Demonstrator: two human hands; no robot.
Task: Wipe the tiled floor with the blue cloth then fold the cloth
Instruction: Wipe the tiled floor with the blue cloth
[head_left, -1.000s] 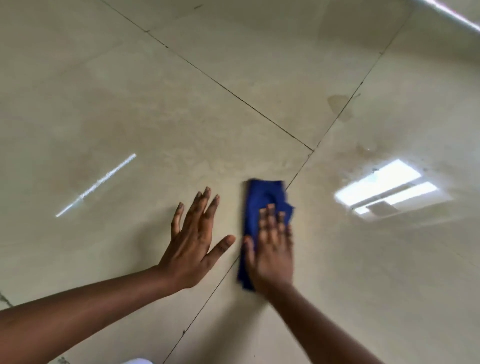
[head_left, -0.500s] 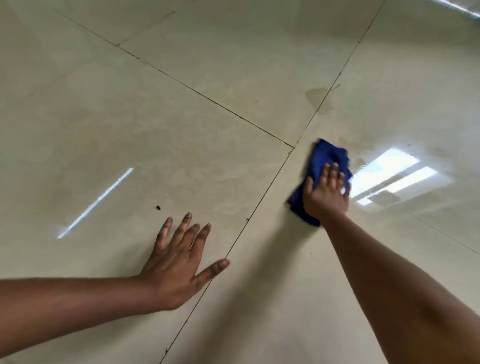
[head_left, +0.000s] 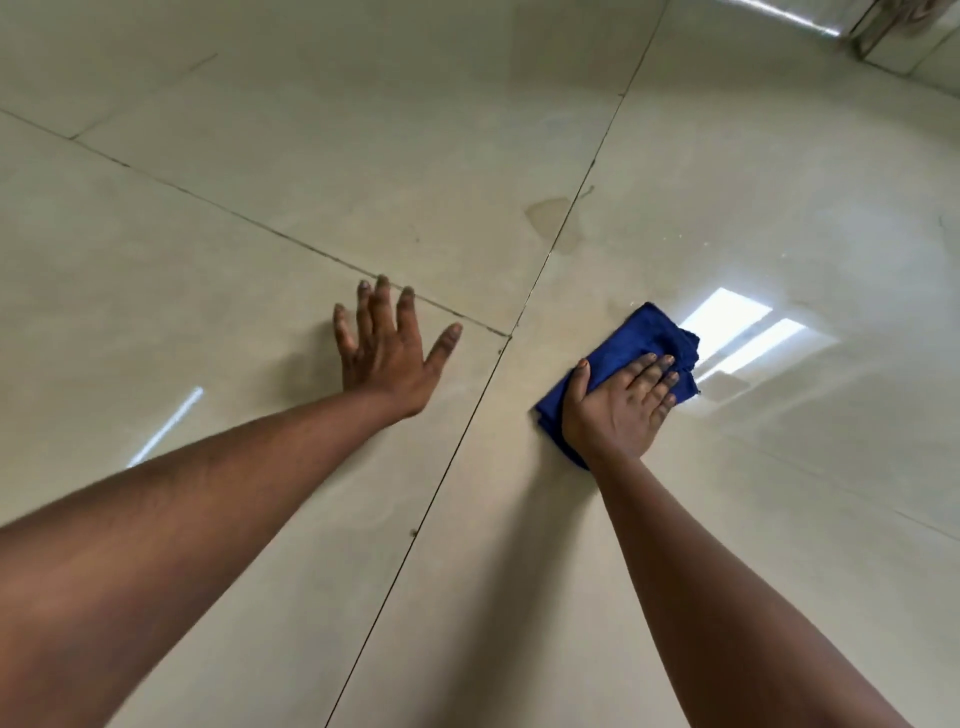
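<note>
A bunched blue cloth (head_left: 636, 340) lies on the glossy beige tiled floor (head_left: 322, 156), right of the grout crossing. My right hand (head_left: 621, 408) presses flat on its near half, fingers spread over the fabric and thumb on its left edge. The cloth's far end sticks out past my fingertips. Left of the grout line, my left hand (head_left: 387, 348) rests palm down on the floor with its fingers apart and nothing in it.
A damp stain (head_left: 553, 218) sits on the grout line beyond the cloth. Bright light reflections (head_left: 737, 332) shine on the tile just right of the cloth. A furniture or door base (head_left: 904, 36) shows at the top right corner.
My right hand slid the cloth from the grout line out to the right-hand tile, then drew it back a little toward me. My left hand has moved forward, close to the grout crossing.
</note>
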